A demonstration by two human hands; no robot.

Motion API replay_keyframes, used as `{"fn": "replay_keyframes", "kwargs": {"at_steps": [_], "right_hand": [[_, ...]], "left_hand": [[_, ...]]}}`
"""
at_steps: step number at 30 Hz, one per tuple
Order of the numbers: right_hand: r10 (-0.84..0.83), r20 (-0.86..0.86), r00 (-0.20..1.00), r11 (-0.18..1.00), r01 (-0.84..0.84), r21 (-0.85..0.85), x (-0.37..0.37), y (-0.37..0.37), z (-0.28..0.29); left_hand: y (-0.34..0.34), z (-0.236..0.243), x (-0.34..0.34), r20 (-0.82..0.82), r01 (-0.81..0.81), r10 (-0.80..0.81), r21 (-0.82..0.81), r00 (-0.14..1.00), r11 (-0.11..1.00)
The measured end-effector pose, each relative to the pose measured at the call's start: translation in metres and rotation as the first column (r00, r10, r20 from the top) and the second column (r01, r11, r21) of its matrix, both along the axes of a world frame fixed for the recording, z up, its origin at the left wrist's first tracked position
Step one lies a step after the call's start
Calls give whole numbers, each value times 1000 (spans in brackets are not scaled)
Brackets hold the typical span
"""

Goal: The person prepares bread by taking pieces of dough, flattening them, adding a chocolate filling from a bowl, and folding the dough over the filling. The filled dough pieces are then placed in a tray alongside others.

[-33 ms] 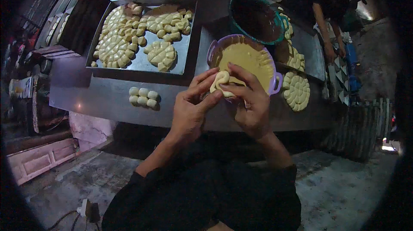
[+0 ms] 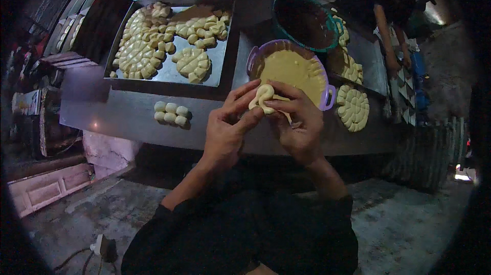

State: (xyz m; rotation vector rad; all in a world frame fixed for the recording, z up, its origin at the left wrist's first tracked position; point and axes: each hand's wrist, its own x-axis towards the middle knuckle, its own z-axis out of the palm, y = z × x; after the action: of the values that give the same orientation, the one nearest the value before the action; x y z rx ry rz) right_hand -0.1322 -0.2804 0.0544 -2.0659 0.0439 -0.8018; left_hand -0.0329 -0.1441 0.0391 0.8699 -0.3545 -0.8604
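The left hand [image 2: 225,132] and the right hand [image 2: 302,132] are half curled, thumbs and fingertips gripping opposite sides of one soft dough piece [image 2: 263,94], which they hold up in front of the person, at the near side of a purple bowl [image 2: 280,46] of yellow mix [image 2: 286,68]. The piece bends into a loop with a folded lip; it looks midway through shaping, not yet drawn into a smooth ball, and whether any mix is inside cannot be told. What seems finished sits to the left on the table [image 2: 123,106]: six smooth dough balls [image 2: 172,114] in two rows of three, close together. Much more appears to be left. The large metal tray [image 2: 166,70] beyond them carries divided dough portions [image 2: 138,57], mostly clustered together, and a cut round [image 2: 353,107] of dough lies to the right of the bowl, with more cut dough [image 2: 353,70] behind it. The bowl holds plenty of mix. Judged by six balls against so many unrounded portions, this batch looks early on, with most of the shaping ahead
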Motion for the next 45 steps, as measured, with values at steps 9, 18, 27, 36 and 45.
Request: {"fn": "replay_keyframes", "kwargs": {"at_steps": [9,18,27,36,45], "right_hand": [[180,-32,983,843,-171,-509,-28,33,33],[316,-139,939,908,-341,-244,-30,36,36],[479,-150,865,870,-445,211,-20,60,22],[280,-422,862,890,-398,-221,22,87,-17],[527,-561,639,503,297,811,66,147,-148]], "left_hand": [[39,-2,-27,5,-158,159,169,987,973],[75,14,-50,405,-264,158,220,900,939],[103,-7,-45,291,-191,129,195,948,962],[135,-59,-13,-12,-8,15,456,1000,890],[165,-155,39,463,-316,3,600,886,735]]}}
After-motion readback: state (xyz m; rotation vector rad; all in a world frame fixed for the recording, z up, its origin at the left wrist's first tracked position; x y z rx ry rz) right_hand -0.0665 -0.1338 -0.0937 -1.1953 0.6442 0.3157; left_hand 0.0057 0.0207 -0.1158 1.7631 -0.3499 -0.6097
